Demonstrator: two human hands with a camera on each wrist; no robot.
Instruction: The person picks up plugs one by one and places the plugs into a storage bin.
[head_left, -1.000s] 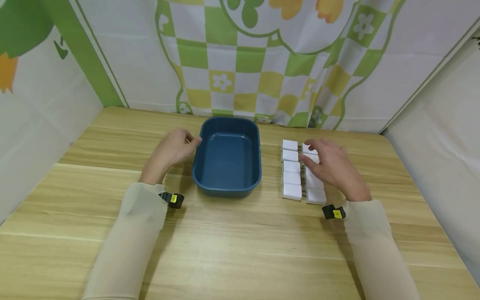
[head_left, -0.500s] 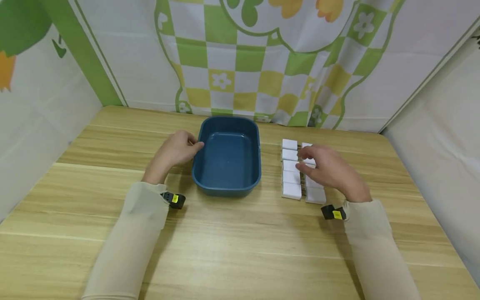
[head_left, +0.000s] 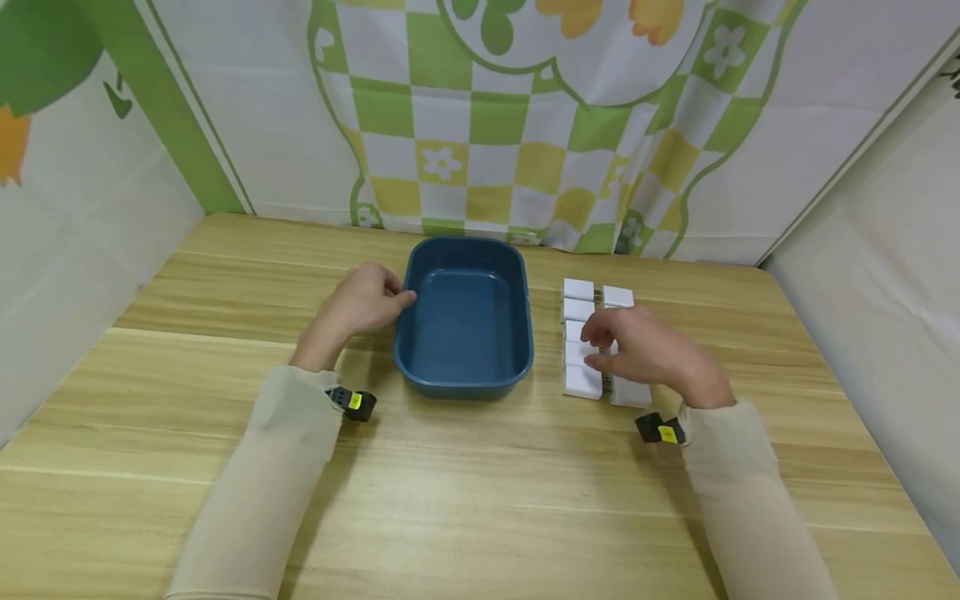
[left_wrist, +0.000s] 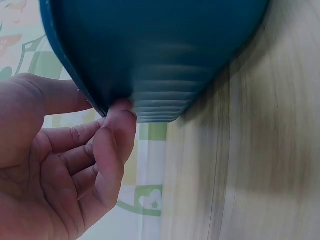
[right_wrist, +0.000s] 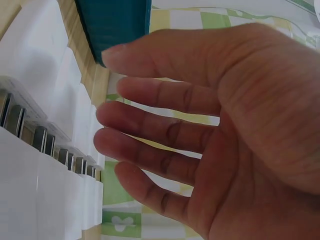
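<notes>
The left hand [head_left: 367, 298] pinches the left rim of an empty blue plastic bin [head_left: 463, 325]; in the left wrist view its thumb and fingers [left_wrist: 120, 125] grip the edge of the bin [left_wrist: 150, 45]. Two columns of white blocks with metal prongs, plug-like, lie right of the bin, one at the front left [head_left: 582, 381]. Over them hovers the right hand [head_left: 652, 350], its fingers loosely bent with nothing between them. In the right wrist view the same hand [right_wrist: 200, 110] is beside the white blocks [right_wrist: 30, 50], prongs facing between the columns.
The wooden table [head_left: 480, 483] extends around the bin and blocks. A curtain with green and yellow checks [head_left: 495, 167] hangs behind the table's back edge. White fabric stands on both sides. Small black cameras sit on both wrists.
The bin has shifted slightly right, with the left hand at its rim. The right hand has moved toward the front and slightly left over the white blocks, uncovering the rear ones.
</notes>
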